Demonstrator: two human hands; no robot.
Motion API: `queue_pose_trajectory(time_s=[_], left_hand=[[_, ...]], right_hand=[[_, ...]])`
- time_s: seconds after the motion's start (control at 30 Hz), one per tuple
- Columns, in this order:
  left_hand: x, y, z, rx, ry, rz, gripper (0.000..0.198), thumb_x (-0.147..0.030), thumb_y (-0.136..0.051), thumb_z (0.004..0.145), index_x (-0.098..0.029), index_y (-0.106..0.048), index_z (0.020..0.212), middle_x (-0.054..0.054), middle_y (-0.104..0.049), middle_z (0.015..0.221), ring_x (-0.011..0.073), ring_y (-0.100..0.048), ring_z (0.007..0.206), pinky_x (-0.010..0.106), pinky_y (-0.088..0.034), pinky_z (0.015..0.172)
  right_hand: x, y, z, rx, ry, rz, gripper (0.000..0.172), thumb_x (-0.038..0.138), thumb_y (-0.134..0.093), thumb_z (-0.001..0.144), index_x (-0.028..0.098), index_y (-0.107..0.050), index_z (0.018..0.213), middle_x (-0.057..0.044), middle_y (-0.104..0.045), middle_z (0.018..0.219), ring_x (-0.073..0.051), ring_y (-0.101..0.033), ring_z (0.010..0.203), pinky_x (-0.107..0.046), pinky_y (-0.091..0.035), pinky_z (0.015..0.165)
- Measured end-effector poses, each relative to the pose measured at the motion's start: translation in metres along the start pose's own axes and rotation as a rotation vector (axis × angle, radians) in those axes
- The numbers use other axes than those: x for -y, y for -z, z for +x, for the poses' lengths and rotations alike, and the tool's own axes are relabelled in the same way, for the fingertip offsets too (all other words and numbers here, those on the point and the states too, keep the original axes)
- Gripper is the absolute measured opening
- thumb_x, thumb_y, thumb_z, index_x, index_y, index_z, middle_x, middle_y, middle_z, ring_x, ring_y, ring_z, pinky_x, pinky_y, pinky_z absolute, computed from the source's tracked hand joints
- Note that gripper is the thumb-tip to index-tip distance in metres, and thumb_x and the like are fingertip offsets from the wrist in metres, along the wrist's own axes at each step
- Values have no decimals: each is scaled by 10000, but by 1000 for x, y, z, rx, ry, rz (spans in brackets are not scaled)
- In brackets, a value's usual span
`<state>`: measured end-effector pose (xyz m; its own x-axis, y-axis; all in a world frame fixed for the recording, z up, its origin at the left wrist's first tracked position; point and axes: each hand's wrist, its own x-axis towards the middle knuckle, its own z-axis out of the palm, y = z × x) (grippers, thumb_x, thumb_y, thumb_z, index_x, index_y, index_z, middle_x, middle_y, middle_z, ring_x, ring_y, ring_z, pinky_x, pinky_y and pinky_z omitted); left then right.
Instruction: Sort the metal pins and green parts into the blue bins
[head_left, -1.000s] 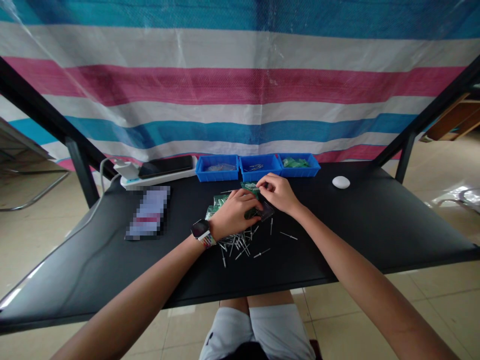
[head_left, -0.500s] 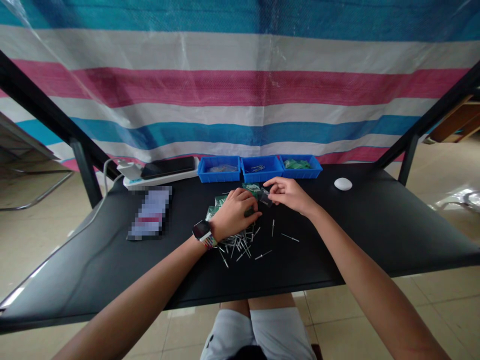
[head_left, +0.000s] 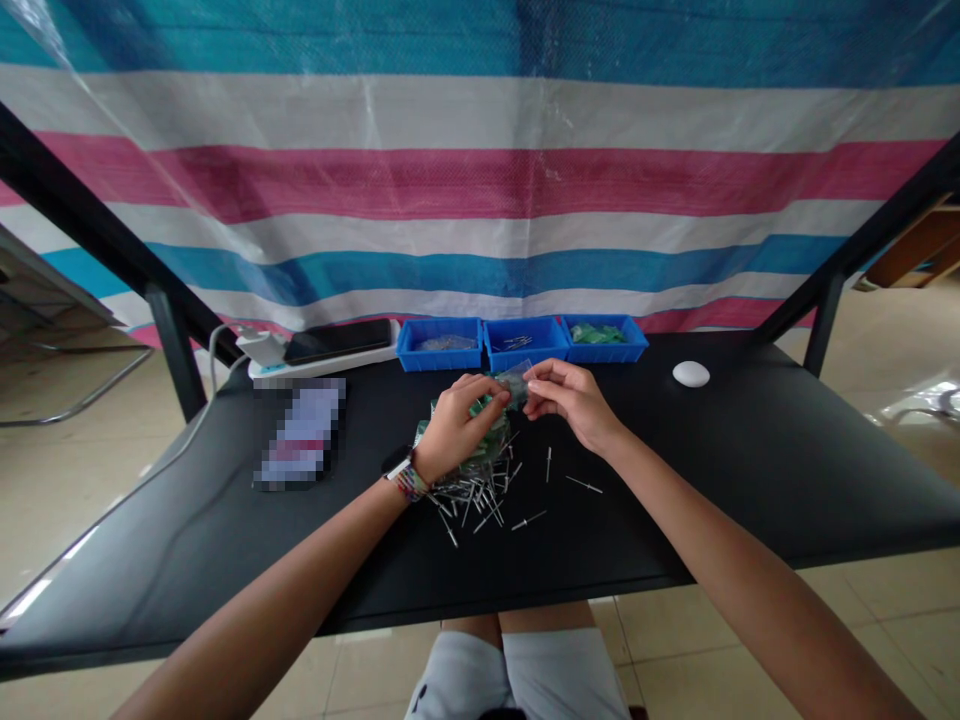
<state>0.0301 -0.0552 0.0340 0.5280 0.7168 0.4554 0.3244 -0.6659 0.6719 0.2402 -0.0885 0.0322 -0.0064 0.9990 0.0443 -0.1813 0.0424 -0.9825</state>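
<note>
Between my two hands is a small clear plastic bag point(head_left: 517, 376), its top edge raised. My left hand point(head_left: 461, 418), with a watch and bracelet at the wrist, has thumb and fingers closed at the bag's left side. My right hand point(head_left: 576, 400) pinches its right edge between thumb and fingertips. Green packets point(head_left: 491, 442) lie beneath my left hand, partly hidden by it. Nearer to me, a heap of silvery pop rivets point(head_left: 476, 492) spreads out on the black table point(head_left: 645, 540). Several loose rivets point(head_left: 529, 520) lie apart from the heap.
Three blue bins stand in a row behind my hands: one with clear bags point(head_left: 441, 362), one with rivets point(head_left: 525, 357), one with green packets point(head_left: 606, 352). At left are a power strip point(head_left: 337, 366), a dark phone point(head_left: 337, 341) and a blurred-out item point(head_left: 304, 430). A white oval object point(head_left: 691, 374) lies right.
My left hand has turned and its fingers have come to the bag's left side. The bag is now raised and spread between both hands. More of the green packets shows.
</note>
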Motion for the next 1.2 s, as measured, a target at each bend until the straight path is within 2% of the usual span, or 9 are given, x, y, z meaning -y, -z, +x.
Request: queue_pose_trajectory(time_s=[0.13,0.43,0.53,0.67,0.73,0.87,0.93,1.03,1.2], left_hand=[[-1,3,1,-6,-43,-6,278,-360,-533,1057,-213,-633,843,45,-664,858,212,-607,847,343,-465,807],[-3,5,2,-38,-100,4,251,-313,-519,1055,-220,-571,829,39,-602,835,208,-555,819,347,-447,781],[-2,5,2,-45,-89,1,234,-301,-532,1043,-219,-562,826,29,-594,820,204,-553,813,338,-442,777],[-1,7,1,-70,-4,6,267,-328,-520,1048,-215,-571,812,28,-623,821,197,-558,791,329,-446,760],[-1,8,1,-83,38,14,340,-359,-499,1060,-215,-570,760,24,-619,769,197,-552,761,329,-445,748],[0,9,0,-58,105,-82,473,-433,-460,1084,-204,-632,707,32,-669,747,201,-606,765,330,-465,765],[-1,9,1,-45,124,-172,444,-462,-498,1073,-197,-701,780,43,-734,845,209,-661,839,324,-489,812],[-2,8,3,-43,131,-256,373,-489,-572,1040,-193,-746,894,50,-772,955,221,-689,926,316,-508,857],[2,5,4,-96,125,-294,320,-485,-668,992,-181,-742,928,46,-747,898,197,-662,846,299,-499,788]], right_hand=[[2,0,0,5,-1,-34,342,485,-859,757,201,-732,900,2,-699,751,-155,-701,588,-265,-574,546],[-2,-2,-1,46,8,-55,342,491,-873,761,204,-723,870,-10,-731,761,-149,-686,594,-274,-571,570],[-3,-3,0,26,51,-68,303,469,-873,767,207,-743,846,18,-682,685,-125,-625,546,-254,-536,533],[-5,-5,-1,-15,147,-95,259,451,-856,802,211,-815,890,49,-611,567,-96,-522,443,-234,-441,444],[-5,-6,-3,-18,178,-100,293,465,-837,830,221,-843,992,25,-680,615,-116,-570,455,-255,-477,453],[-4,-8,-7,-40,264,-143,287,432,-799,889,258,-850,1111,-52,-823,914,-186,-738,626,-341,-611,606],[-4,-9,-8,-43,301,-165,238,399,-791,902,268,-856,1090,-60,-831,988,-220,-781,733,-358,-631,659],[-4,-10,-9,-24,315,-198,225,368,-770,912,259,-854,1089,-62,-831,988,-241,-798,802,-355,-631,670],[-6,-9,-9,34,326,-217,262,308,-727,914,232,-841,1137,-74,-830,1049,-223,-800,799,-331,-621,675]])
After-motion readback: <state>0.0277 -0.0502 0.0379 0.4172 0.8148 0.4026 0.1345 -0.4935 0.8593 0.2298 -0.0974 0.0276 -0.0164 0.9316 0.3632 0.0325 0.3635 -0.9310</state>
